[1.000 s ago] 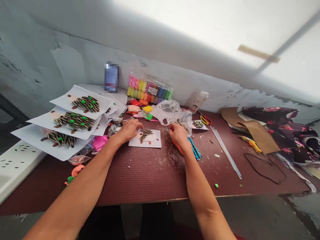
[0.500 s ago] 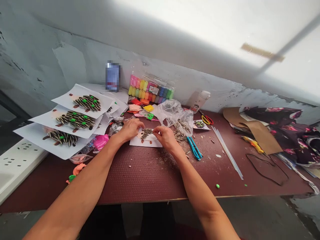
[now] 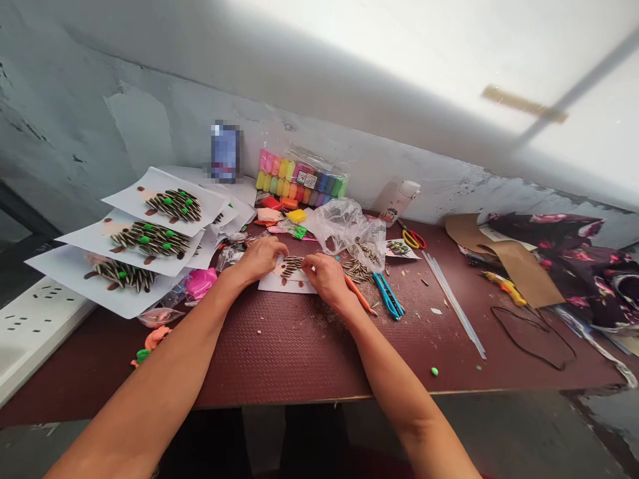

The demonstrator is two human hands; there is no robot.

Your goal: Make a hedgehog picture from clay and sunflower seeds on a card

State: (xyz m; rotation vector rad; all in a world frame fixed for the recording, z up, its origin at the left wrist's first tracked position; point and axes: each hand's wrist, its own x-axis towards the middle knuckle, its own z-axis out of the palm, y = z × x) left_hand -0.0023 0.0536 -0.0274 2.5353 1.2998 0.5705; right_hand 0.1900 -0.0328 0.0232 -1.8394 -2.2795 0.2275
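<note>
A small white card lies on the table under my hands. It bears a pale hedgehog shape with brown clay feet and rows of striped sunflower seeds as spines. My left hand is at the card's upper left edge, fingers curled down and closed on it. Over the right end of the seed rows, my right hand pinches thumb and finger together on a sunflower seed, mostly hidden by the fingertips. A heap of loose seeds lies just right of this hand.
An orange tool and a blue-handled cutter lie right of the card. Behind are a plastic bag, clay packs and a bottle. Finished hedgehog sheets are stacked left. Glue sticks and a glue gun lie right.
My right hand has shifted slightly left over the card, and the orange tool beside its wrist has come into view. My left hand has stayed in place.
</note>
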